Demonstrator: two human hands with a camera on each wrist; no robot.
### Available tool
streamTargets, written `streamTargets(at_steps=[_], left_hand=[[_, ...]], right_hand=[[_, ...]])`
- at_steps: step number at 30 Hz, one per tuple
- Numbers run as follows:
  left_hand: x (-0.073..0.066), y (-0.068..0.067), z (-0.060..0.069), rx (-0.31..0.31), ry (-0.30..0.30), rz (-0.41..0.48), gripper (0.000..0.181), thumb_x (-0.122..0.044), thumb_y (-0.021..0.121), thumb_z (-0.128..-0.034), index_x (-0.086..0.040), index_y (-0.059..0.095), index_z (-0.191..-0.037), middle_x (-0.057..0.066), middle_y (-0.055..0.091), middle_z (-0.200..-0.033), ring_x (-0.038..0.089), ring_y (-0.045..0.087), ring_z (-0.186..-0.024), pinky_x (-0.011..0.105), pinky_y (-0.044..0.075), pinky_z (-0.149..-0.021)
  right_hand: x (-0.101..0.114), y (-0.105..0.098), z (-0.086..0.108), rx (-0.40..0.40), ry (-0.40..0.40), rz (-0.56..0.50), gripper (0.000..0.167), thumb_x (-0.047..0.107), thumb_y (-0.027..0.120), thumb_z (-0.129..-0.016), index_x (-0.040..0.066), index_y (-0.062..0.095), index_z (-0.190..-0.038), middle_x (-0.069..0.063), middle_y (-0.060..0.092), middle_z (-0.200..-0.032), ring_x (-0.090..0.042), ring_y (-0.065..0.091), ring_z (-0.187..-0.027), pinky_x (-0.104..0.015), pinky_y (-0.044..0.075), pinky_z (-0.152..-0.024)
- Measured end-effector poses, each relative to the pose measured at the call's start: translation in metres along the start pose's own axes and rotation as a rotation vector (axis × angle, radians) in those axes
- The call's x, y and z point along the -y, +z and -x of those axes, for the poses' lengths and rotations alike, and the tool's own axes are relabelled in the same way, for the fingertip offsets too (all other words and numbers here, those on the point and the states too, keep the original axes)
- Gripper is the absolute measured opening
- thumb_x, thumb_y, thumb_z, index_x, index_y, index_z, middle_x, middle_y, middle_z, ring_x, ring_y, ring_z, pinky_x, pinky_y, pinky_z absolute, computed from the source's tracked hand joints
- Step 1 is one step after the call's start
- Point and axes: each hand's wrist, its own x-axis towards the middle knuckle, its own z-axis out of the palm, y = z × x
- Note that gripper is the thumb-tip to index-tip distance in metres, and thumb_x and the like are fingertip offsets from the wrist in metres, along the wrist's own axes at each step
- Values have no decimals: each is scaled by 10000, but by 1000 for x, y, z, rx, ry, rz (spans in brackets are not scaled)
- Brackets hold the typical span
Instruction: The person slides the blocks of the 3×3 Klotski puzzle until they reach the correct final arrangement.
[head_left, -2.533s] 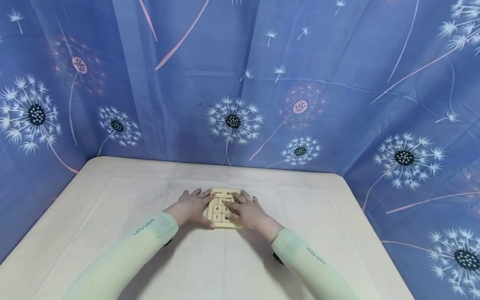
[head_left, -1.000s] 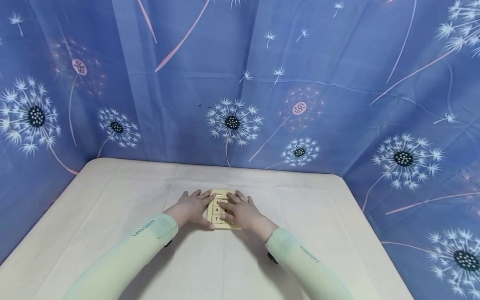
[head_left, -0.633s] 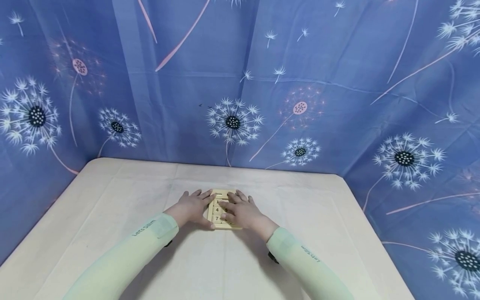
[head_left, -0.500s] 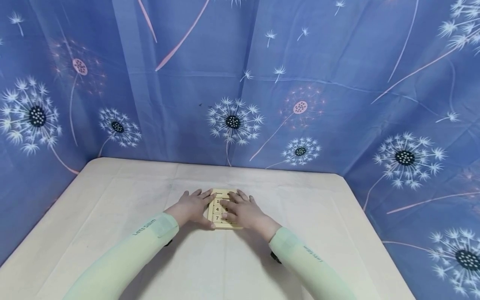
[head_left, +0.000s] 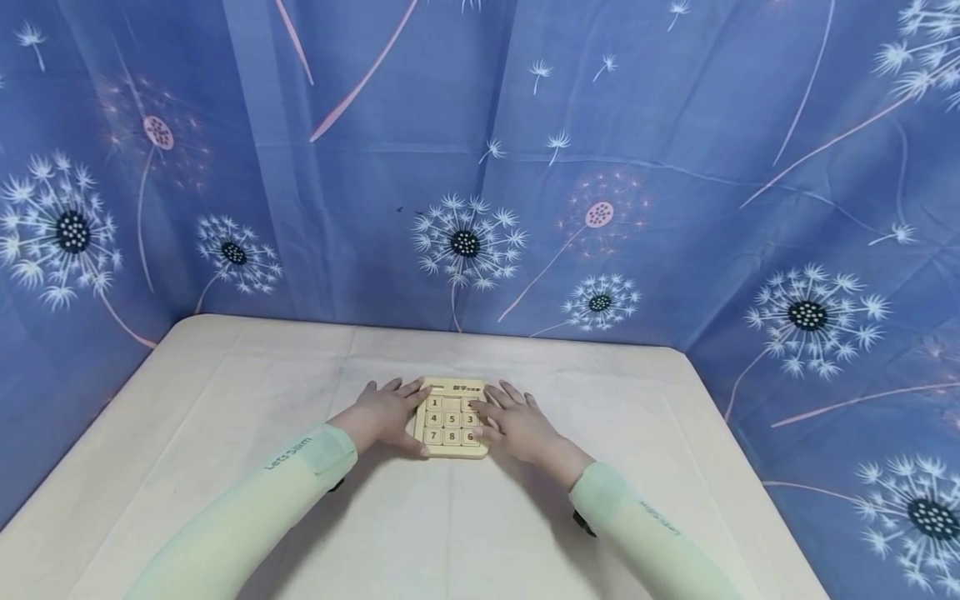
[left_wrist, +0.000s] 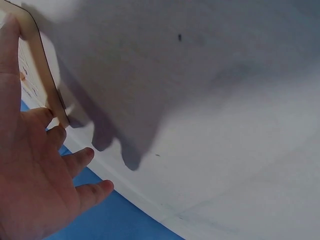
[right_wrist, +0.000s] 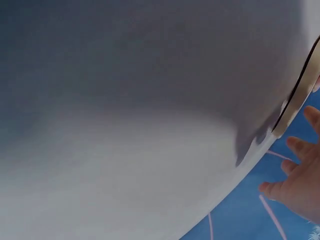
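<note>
A pale yellow number slide puzzle [head_left: 450,454] lies flat on the table in the head view. Tile 1 [head_left: 434,403] sits top left, with a gap to its right; 4, 5, 3 fill the middle row and 7, 8, 6 the bottom. My left hand [head_left: 385,415] rests along the frame's left side, thumb at the near corner and index at the far one; its other fingers spread out in the left wrist view. My right hand [head_left: 525,427] lies at the right side, fingers extended. One fingertip covers most of the top-right tile, and its number is unclear.
A light cloth covers the table [head_left: 450,533], whose far edge meets a blue curtain [head_left: 360,233] with dandelion prints. Curtain panels also stand at left and right. Pale green sleeves [head_left: 247,508] cover both forearms.
Tile 1 has slid left into the top-left corner, leaving a gap beside it. My right hand has then drawn back to the right, uncovering more tiles. The left hand has stayed put.
</note>
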Motion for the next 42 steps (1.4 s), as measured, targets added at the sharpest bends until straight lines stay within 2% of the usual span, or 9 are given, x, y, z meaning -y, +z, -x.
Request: streamTargets(at_steps=[17,31,42], left_hand=[[-2,-1,3,6,-1,12,1093,-694,752,-792,-190,275,-1636,19,184,-1742,406,238,-1584,685,214,-1260],[1,1,-3,-1,-6,0,1104,-725,740,-779,-210,274,-1637,2,177,-1744,402,238,-1585,686,220,-1257],[0,1,-2,11,-15,1,1098,-723,736,-786,-216,267,-1639,-5,172,-1745,393,233,-1588,680,226,-1258]], right_hand=[[-4,4,2,-2,4,8,526,479,490,-1058,227,510,-1520,-153,381,-1651,-446,252,-1566,-740,256,-1210],[0,2,-1,-3,11,-13,534,462,499,-1059,194,510,-1521,-170,378,-1650,-446,236,-1572,-740,240,-1217],[7,2,-4,10,9,3,543,465,487,-1062,189,497,-1530,-156,376,-1654,-437,241,-1573,-727,245,-1223]])
